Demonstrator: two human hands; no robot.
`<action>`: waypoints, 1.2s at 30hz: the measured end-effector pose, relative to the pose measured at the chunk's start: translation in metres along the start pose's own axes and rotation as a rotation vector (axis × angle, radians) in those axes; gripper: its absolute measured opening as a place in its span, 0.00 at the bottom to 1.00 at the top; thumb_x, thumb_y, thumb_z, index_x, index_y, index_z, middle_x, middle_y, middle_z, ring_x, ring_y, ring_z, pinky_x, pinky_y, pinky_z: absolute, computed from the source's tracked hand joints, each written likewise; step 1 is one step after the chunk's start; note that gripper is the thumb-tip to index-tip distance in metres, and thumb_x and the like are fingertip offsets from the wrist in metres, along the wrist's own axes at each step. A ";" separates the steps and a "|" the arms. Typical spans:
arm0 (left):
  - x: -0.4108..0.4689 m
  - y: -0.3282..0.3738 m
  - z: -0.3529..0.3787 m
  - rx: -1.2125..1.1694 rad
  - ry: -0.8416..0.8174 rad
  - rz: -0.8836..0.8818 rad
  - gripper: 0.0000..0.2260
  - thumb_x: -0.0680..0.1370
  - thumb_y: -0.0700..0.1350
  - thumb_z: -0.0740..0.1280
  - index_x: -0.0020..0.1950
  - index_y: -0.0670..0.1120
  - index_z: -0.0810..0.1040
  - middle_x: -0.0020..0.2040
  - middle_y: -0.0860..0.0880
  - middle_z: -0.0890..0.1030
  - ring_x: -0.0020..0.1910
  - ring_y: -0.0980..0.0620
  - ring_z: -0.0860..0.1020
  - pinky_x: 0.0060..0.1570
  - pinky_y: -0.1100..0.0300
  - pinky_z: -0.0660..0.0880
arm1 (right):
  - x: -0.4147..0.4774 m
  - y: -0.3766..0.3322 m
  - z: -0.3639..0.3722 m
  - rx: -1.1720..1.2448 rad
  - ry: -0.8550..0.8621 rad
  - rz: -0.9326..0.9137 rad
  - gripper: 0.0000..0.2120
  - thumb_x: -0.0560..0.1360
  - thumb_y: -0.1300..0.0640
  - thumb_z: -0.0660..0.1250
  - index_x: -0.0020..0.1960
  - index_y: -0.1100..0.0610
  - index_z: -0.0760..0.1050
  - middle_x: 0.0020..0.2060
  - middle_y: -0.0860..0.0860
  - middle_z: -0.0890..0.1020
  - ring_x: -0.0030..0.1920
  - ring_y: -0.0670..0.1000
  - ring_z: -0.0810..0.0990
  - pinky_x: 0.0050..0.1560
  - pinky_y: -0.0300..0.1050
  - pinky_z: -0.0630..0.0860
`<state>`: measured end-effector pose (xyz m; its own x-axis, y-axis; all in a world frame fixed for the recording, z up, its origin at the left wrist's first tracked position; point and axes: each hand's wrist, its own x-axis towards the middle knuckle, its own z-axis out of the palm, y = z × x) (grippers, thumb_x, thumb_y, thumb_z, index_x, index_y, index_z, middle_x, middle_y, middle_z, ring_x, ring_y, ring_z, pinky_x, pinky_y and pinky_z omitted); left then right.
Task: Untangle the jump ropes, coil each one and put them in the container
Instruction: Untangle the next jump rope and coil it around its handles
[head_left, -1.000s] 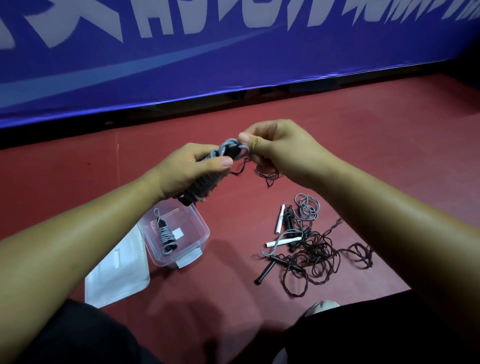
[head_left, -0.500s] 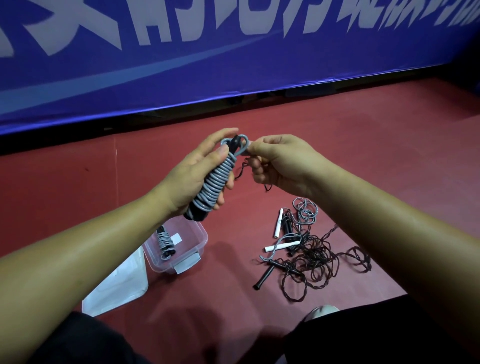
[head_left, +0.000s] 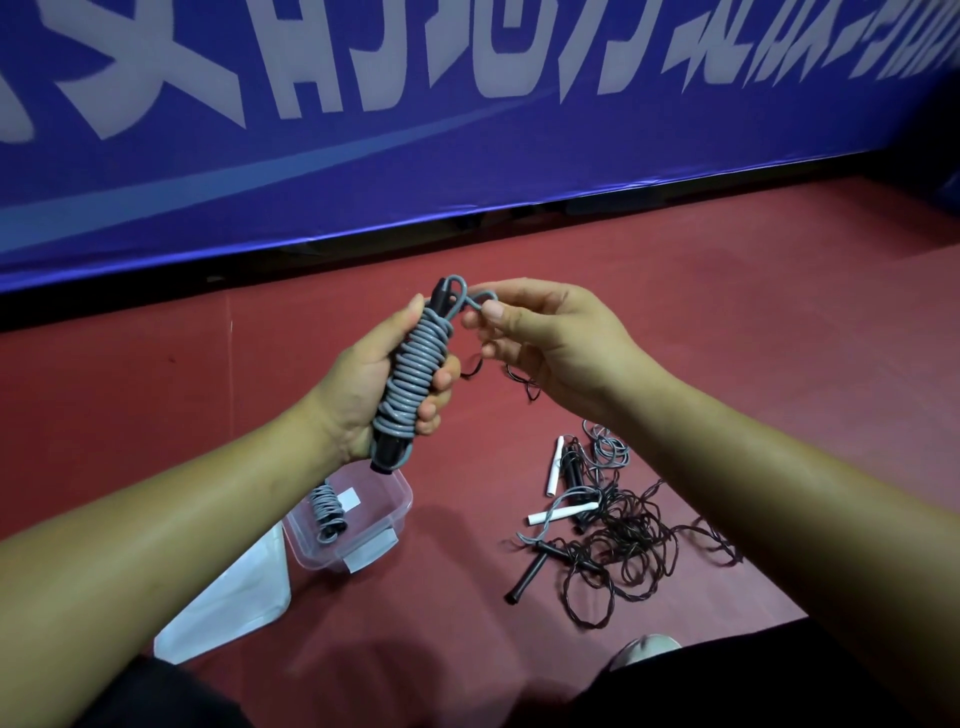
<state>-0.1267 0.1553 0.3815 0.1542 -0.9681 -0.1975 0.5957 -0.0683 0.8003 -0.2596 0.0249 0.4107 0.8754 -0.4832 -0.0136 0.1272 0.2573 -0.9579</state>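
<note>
Lid (head_left: 228, 597) on floor (head_left: 727, 312), container (head_left: 387, 512) beside it holding one coiled rope (head_left: 326, 512); left hand (head_left: 363, 384) above container, fingers curled round upright grey rope (head_left: 415, 369); right hand (head_left: 550, 338) pinching its top loop; tangle (head_left: 613, 525) on floor, right

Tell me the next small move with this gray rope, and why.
Probably tuck the loose loop that the right hand pinches under a wrap: the gray rope in the left hand looks fully wound round its handles, with only that end free.
</note>
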 end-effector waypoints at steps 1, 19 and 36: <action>0.000 0.000 0.001 -0.015 -0.013 -0.002 0.16 0.78 0.61 0.55 0.48 0.49 0.72 0.29 0.46 0.71 0.19 0.52 0.69 0.19 0.65 0.69 | 0.001 0.001 0.001 0.022 0.003 -0.003 0.09 0.79 0.67 0.64 0.57 0.65 0.79 0.44 0.57 0.83 0.38 0.48 0.81 0.41 0.39 0.79; -0.001 -0.006 0.001 -0.042 -0.031 -0.035 0.18 0.78 0.61 0.56 0.58 0.49 0.69 0.31 0.46 0.72 0.20 0.53 0.70 0.20 0.64 0.70 | -0.001 -0.001 0.007 -0.209 0.195 -0.200 0.05 0.74 0.70 0.71 0.45 0.69 0.76 0.41 0.67 0.84 0.38 0.54 0.85 0.43 0.42 0.82; -0.006 -0.006 0.006 -0.018 -0.063 -0.070 0.22 0.78 0.61 0.55 0.62 0.47 0.72 0.31 0.46 0.71 0.19 0.53 0.69 0.20 0.64 0.70 | 0.002 -0.005 0.004 -0.240 0.139 -0.131 0.04 0.76 0.70 0.68 0.50 0.70 0.78 0.33 0.58 0.82 0.31 0.48 0.80 0.37 0.37 0.77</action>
<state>-0.1363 0.1600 0.3811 0.0620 -0.9745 -0.2156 0.6171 -0.1324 0.7757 -0.2568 0.0265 0.4166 0.7846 -0.6132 0.0917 0.1068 -0.0120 -0.9942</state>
